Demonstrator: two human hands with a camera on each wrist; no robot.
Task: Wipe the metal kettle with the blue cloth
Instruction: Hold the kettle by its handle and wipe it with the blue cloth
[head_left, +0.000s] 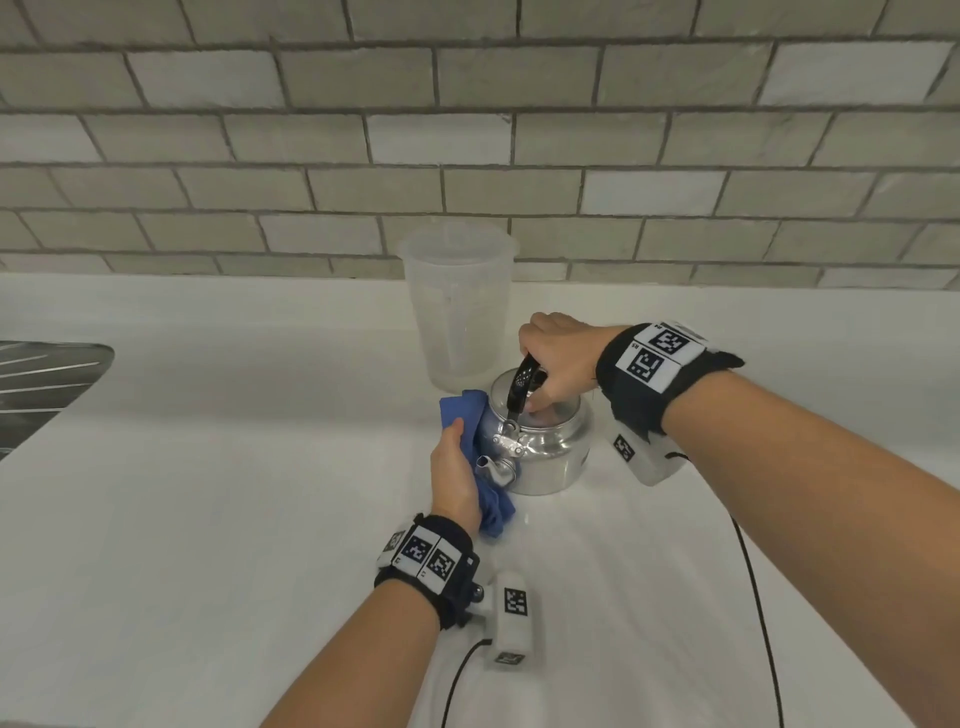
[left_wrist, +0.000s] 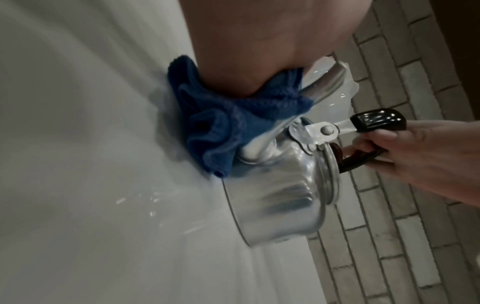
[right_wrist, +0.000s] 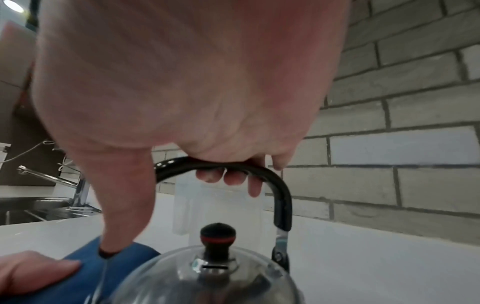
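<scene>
Hidden parts: left hand (head_left: 453, 474) fingers lie behind the cloth in the head view; in the left wrist view the palm fills the top and no finger shows clearly. Far side of the kettle (head_left: 540, 441) is out of sight.
Blur: left wrist view is smeared over the kettle body and counter.
Left hand grip: thumb lies on top of the blue cloth (head_left: 470, 441), holding it bunched against the kettle's left side, beside the spout (head_left: 491, 467); how the fingers curl cannot be told.
Right hand grip: right hand (head_left: 558, 358) has its fingers curled round the black handle (head_left: 522, 384) from above, thumb reaching down toward the lid.
Kettle place: upright on the white counter (head_left: 208, 493), near the middle, spout toward the near left.
Lid: black knob (right_wrist: 217, 236) with a red ring, seen in the right wrist view.
Around: clear plastic jug (head_left: 457, 306) just behind the kettle, by the grey tiled wall (head_left: 675, 156); steel sink (head_left: 47, 384) at far left; tap (right_wrist: 52, 179) beside it.
</scene>
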